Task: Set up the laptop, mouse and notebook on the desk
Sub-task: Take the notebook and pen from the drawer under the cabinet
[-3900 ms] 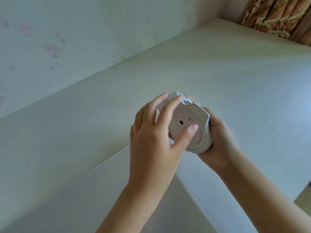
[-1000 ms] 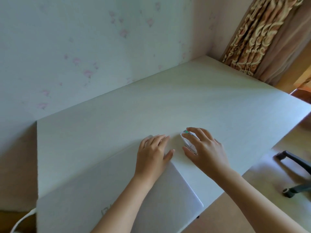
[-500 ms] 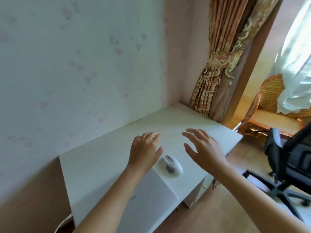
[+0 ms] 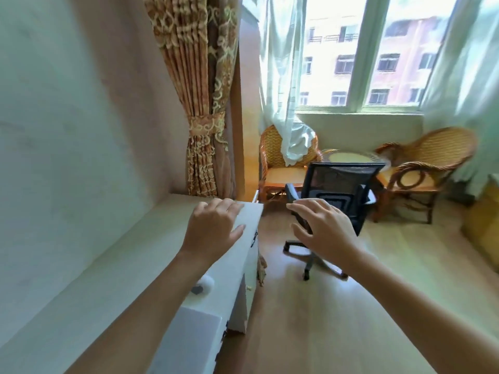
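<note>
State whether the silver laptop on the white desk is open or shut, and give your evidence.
Shut. The silver laptop lies flat on the white desk, only its plain lid showing; no screen or keyboard is visible.

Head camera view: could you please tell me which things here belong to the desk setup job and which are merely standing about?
Belonging to the job:
- mouse, set down on the desk
- closed laptop on the desk's near end
- both hands, left and right, empty

No notebook is in view.

Standing about:
- black office chair
- two wicker chairs
- patterned curtain
</note>
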`<control>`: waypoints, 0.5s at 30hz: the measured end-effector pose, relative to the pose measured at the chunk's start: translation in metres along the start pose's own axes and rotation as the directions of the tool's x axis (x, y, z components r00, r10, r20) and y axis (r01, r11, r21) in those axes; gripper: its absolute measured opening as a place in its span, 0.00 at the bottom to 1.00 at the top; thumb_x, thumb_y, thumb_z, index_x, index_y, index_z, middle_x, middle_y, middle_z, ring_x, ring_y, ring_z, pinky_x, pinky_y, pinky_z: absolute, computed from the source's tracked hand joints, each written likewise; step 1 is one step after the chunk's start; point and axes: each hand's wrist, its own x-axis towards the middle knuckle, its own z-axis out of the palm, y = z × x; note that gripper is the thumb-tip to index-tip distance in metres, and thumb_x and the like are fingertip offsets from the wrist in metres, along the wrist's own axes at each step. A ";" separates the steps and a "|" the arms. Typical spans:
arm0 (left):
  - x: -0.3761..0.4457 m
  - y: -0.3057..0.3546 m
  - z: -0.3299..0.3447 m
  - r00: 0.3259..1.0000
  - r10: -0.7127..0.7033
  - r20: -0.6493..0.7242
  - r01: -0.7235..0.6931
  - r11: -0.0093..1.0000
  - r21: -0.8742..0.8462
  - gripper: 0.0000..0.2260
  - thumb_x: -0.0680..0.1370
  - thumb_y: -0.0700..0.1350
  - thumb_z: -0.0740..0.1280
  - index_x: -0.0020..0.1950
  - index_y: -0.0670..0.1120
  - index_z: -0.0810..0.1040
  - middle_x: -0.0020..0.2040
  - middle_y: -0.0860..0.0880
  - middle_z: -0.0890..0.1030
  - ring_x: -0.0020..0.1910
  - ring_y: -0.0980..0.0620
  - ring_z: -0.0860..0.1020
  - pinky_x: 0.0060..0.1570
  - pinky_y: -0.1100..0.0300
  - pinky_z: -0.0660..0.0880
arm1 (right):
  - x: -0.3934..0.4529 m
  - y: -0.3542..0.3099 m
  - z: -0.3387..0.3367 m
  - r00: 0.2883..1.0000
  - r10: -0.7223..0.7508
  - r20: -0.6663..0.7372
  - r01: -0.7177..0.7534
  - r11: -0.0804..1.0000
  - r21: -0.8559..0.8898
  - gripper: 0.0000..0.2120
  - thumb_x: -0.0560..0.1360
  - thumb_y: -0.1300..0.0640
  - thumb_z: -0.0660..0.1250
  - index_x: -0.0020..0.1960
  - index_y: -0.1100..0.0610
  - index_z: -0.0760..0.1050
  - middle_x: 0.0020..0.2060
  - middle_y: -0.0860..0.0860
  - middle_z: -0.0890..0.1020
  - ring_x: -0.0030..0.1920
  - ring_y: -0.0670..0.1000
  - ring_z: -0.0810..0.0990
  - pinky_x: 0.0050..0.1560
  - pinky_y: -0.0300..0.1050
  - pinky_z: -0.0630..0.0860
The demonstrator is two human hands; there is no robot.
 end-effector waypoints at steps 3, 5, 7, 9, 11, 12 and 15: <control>0.027 0.046 -0.002 0.996 0.087 -0.010 -0.088 0.995 -0.052 0.19 0.72 0.52 0.72 0.61 0.48 0.80 0.51 0.49 0.84 0.48 0.46 0.82 0.44 0.52 0.76 | -0.026 0.035 -0.032 0.996 0.083 -0.024 -0.084 0.994 -0.066 0.18 0.71 0.50 0.70 0.60 0.52 0.77 0.55 0.49 0.82 0.55 0.52 0.80 0.50 0.50 0.78; 0.045 0.080 0.000 0.988 0.155 -0.023 -0.156 0.985 -0.068 0.19 0.70 0.52 0.74 0.59 0.47 0.81 0.49 0.49 0.85 0.46 0.47 0.83 0.41 0.54 0.76 | -0.042 0.059 -0.050 0.989 0.142 -0.028 -0.144 0.985 -0.099 0.18 0.72 0.50 0.69 0.60 0.52 0.77 0.55 0.48 0.82 0.56 0.51 0.80 0.52 0.49 0.77; 0.063 0.114 0.006 0.975 0.216 -0.042 -0.219 0.972 -0.083 0.20 0.69 0.53 0.75 0.58 0.48 0.82 0.47 0.49 0.85 0.44 0.48 0.83 0.39 0.55 0.77 | -0.056 0.084 -0.064 0.979 0.199 -0.040 -0.202 0.970 -0.132 0.18 0.71 0.50 0.69 0.60 0.52 0.77 0.55 0.48 0.82 0.56 0.50 0.80 0.52 0.48 0.77; 0.083 0.147 0.014 0.961 0.271 -0.061 -0.277 0.955 -0.105 0.20 0.68 0.54 0.75 0.58 0.48 0.82 0.47 0.50 0.85 0.44 0.48 0.83 0.39 0.55 0.77 | -0.069 0.112 -0.076 0.968 0.246 -0.057 -0.252 0.954 -0.165 0.18 0.71 0.50 0.70 0.60 0.51 0.78 0.55 0.48 0.82 0.55 0.50 0.80 0.52 0.47 0.77; 0.105 0.181 0.025 0.940 0.333 -0.075 -0.339 0.934 -0.112 0.21 0.69 0.55 0.74 0.59 0.48 0.81 0.48 0.50 0.85 0.44 0.49 0.83 0.39 0.54 0.78 | -0.083 0.144 -0.087 0.953 0.296 -0.062 -0.302 0.931 -0.204 0.18 0.71 0.50 0.70 0.60 0.51 0.78 0.56 0.47 0.82 0.56 0.49 0.80 0.53 0.47 0.77; 0.117 0.201 0.030 0.929 0.362 -0.079 -0.369 0.922 -0.114 0.21 0.70 0.56 0.74 0.60 0.49 0.81 0.49 0.50 0.85 0.45 0.49 0.83 0.39 0.54 0.78 | -0.091 0.163 -0.093 0.945 0.321 -0.061 -0.327 0.919 -0.220 0.18 0.71 0.49 0.69 0.60 0.50 0.78 0.56 0.47 0.82 0.57 0.49 0.79 0.53 0.47 0.77; 0.152 0.263 0.046 0.899 0.428 -0.092 -0.437 0.891 -0.127 0.21 0.72 0.57 0.71 0.62 0.49 0.79 0.51 0.51 0.84 0.49 0.49 0.82 0.43 0.54 0.78 | -0.113 0.222 -0.108 0.925 0.373 -0.074 -0.380 0.889 -0.255 0.18 0.72 0.49 0.68 0.61 0.50 0.77 0.57 0.47 0.81 0.58 0.49 0.79 0.55 0.48 0.77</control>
